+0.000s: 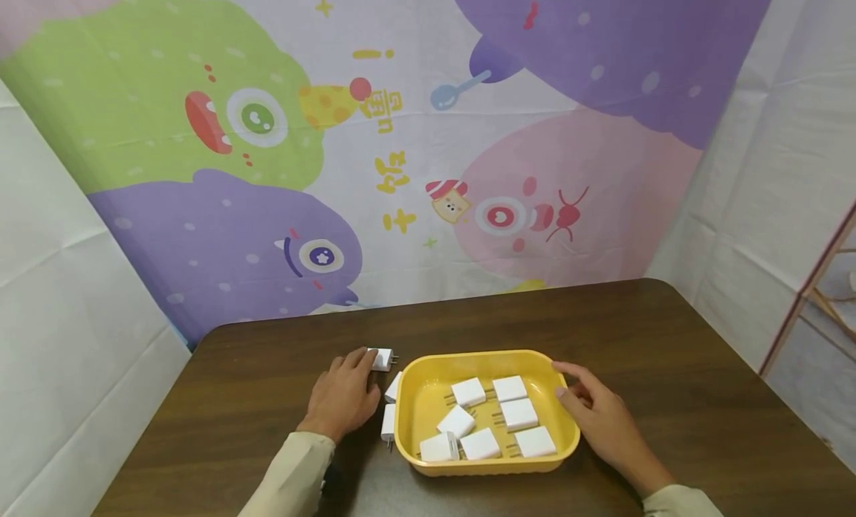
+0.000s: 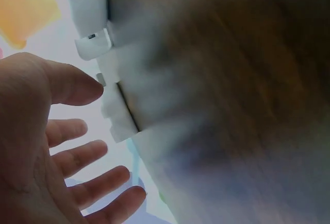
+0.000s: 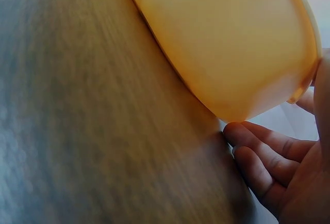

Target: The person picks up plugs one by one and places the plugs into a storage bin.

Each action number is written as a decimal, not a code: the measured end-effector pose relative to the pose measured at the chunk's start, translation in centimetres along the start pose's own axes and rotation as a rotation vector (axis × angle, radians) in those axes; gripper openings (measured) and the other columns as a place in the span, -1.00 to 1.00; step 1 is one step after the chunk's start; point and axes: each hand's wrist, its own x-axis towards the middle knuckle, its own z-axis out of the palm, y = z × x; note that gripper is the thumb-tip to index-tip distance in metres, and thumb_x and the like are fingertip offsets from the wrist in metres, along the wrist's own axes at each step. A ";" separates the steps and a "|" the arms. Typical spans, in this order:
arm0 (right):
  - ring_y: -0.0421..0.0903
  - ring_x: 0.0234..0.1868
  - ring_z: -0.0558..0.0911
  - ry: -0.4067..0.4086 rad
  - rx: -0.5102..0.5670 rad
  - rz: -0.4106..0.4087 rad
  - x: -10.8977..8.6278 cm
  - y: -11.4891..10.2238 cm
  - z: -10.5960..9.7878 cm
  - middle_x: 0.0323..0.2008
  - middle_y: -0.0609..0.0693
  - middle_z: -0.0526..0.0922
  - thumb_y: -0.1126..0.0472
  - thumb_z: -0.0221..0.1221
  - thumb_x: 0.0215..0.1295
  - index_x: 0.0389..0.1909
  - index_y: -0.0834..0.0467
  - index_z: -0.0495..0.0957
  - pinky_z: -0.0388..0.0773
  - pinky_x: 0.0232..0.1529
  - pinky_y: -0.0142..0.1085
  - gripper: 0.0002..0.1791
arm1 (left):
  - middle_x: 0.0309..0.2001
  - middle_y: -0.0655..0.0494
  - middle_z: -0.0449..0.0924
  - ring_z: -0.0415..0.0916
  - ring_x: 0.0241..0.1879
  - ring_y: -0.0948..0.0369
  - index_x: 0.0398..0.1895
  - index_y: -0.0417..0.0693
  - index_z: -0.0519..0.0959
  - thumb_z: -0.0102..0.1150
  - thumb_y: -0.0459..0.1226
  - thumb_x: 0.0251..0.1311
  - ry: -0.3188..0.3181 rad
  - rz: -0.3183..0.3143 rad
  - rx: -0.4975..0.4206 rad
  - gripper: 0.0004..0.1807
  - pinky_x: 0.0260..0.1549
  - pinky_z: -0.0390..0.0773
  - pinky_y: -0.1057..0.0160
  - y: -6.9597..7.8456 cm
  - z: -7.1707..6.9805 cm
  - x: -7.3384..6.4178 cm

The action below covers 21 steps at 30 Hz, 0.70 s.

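Observation:
White plug chargers, several of them, lie inside a yellow plastic tray in the head view. My left hand is left of the tray, its fingertips at a white charger on the table. In the left wrist view the fingers of my left hand are spread apart, with white chargers beyond the thumb. My right hand holds the tray's right rim by thumb and forefinger. The right wrist view shows its other fingers curled low beside the tray's outer wall.
Two more chargers, one upper and one lower, lie against the tray's left side. Everything rests on a dark brown wooden table. A cartoon-printed cloth hangs behind its far edge.

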 end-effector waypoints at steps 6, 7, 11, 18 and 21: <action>-0.11 -0.23 0.59 -0.008 -0.009 0.010 0.0 0.0 -0.1 -0.23 0.00 0.67 0.01 0.14 0.47 0.30 -0.11 0.47 0.51 -0.24 -0.30 -0.58 | 0.37 -0.09 0.40 0.41 0.22 -0.15 0.41 -0.13 0.39 0.17 -0.16 0.30 -0.014 0.028 -0.001 -0.38 0.05 0.47 -0.19 0.0 0.2 0.8; -0.11 -0.23 0.59 -0.007 -0.012 0.007 0.0 0.0 -0.1 -0.23 0.00 0.67 0.01 0.15 0.47 0.30 -0.11 0.47 0.51 -0.24 -0.30 -0.58 | 0.38 -0.08 0.39 0.41 0.22 -0.14 0.42 -0.13 0.38 0.17 -0.15 0.31 -0.022 0.029 -0.003 -0.38 0.06 0.47 -0.19 0.0 0.2 1.0; -0.11 -0.25 0.60 0.000 -0.018 -0.005 0.0 0.3 -0.1 -0.25 -0.01 0.67 0.01 0.15 0.47 0.30 -0.11 0.47 0.52 -0.26 -0.30 -0.59 | 0.40 -0.05 0.38 0.39 0.25 -0.14 0.44 -0.10 0.36 0.17 -0.14 0.33 -0.062 0.020 -0.006 -0.37 0.08 0.45 -0.19 0.1 0.6 1.6; -0.13 -0.29 0.59 0.002 0.002 -0.012 0.1 0.4 0.1 -0.28 -0.01 0.66 0.03 0.15 0.47 0.28 -0.12 0.48 0.51 -0.29 -0.30 -0.60 | 0.31 -0.04 0.47 0.43 0.19 -0.12 0.37 -0.09 0.45 0.22 -0.17 0.30 -0.056 0.015 0.035 -0.43 0.05 0.48 -0.19 0.1 1.2 1.8; -0.13 -0.31 0.58 0.015 -0.004 -0.020 0.0 0.4 0.1 -0.29 -0.02 0.66 0.04 0.16 0.47 0.27 -0.12 0.49 0.50 -0.30 -0.31 -0.61 | 0.19 -0.04 0.54 0.47 0.11 -0.10 0.26 -0.11 0.54 0.28 -0.18 0.26 -0.006 0.028 0.046 -0.50 -0.01 0.52 -0.17 0.1 1.2 1.8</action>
